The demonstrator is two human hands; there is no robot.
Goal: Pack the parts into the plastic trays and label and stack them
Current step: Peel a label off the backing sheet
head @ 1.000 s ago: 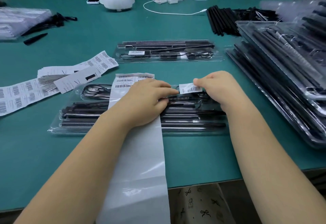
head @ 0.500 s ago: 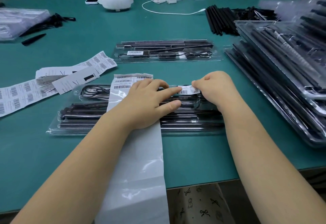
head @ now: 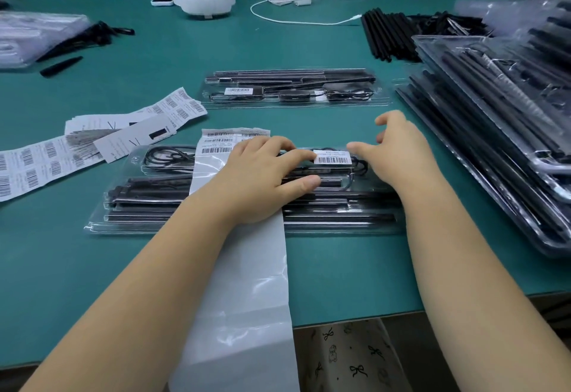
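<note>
Clear, glossy plastic forms the near tray, a long shallow blister lying flat on the teal bench (thin black rods and coiled cable inside). A white barcode label sits on its lid. The left hand lies flat on the tray, forefinger touching the label's edge; the right hand hovers beside it, fingers loosely spread, holding nothing. A slick label backing strip runs under the left wrist. Further trays are stacked at right.

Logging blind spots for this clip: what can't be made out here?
- Head view: text on the barcode label is too small to read.
- Near tray: its middle is hidden under the left hand and the liner strip.
- Tray stack: cut off by the right edge, blurred.
- Right hand: palm side hidden.
</note>
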